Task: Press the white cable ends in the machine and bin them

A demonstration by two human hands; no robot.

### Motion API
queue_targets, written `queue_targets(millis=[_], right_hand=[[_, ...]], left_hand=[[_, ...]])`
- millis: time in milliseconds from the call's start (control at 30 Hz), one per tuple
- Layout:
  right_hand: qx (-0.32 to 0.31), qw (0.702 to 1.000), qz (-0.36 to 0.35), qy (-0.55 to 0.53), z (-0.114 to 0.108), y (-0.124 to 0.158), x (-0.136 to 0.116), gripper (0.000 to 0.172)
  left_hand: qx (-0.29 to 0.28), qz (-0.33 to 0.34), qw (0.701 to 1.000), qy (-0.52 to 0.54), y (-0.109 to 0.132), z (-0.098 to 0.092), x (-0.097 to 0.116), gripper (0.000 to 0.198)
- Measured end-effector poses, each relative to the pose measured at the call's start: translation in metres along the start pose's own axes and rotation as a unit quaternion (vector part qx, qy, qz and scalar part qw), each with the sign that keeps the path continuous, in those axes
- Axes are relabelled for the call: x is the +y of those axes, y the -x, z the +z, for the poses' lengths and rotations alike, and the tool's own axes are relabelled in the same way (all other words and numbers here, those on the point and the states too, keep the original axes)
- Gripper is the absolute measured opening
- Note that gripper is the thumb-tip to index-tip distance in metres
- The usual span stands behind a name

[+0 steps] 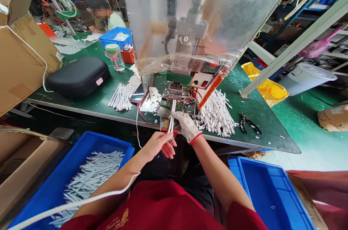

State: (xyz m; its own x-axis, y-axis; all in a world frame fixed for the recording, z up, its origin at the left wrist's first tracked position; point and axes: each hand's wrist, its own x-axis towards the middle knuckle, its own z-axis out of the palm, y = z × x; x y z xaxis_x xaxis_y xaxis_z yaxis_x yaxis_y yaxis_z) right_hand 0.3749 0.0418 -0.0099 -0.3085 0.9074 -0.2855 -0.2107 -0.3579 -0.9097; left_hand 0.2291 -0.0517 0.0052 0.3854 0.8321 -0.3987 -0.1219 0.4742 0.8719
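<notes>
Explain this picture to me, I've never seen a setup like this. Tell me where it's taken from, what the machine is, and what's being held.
This view comes from a camera on the person's head, looking down. The right hand, in a white glove, holds white strips; the left hand is just below them. Ahead, a small press stands behind a plastic sheet on a green bench. Piles of strips and pliers lie there. A blue crate of strips sits at left.

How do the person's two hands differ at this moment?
The left hand is bare, while the right hand wears a white knit glove with a red cuff. The right hand grips the white cable bundle higher up; the left hand sits lower, at its bottom end. Both hands work on that same bundle near the bench edge.
</notes>
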Motion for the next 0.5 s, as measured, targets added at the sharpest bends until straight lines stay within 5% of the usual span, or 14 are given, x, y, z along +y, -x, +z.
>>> queue_targets(millis=[500], right_hand=[[0.068,0.996,-0.011,-0.050,0.012,-0.036,-0.026,0.021]], left_hand=[[0.004,-0.002,0.999,0.035,-0.008,0.005,0.000,0.066]])
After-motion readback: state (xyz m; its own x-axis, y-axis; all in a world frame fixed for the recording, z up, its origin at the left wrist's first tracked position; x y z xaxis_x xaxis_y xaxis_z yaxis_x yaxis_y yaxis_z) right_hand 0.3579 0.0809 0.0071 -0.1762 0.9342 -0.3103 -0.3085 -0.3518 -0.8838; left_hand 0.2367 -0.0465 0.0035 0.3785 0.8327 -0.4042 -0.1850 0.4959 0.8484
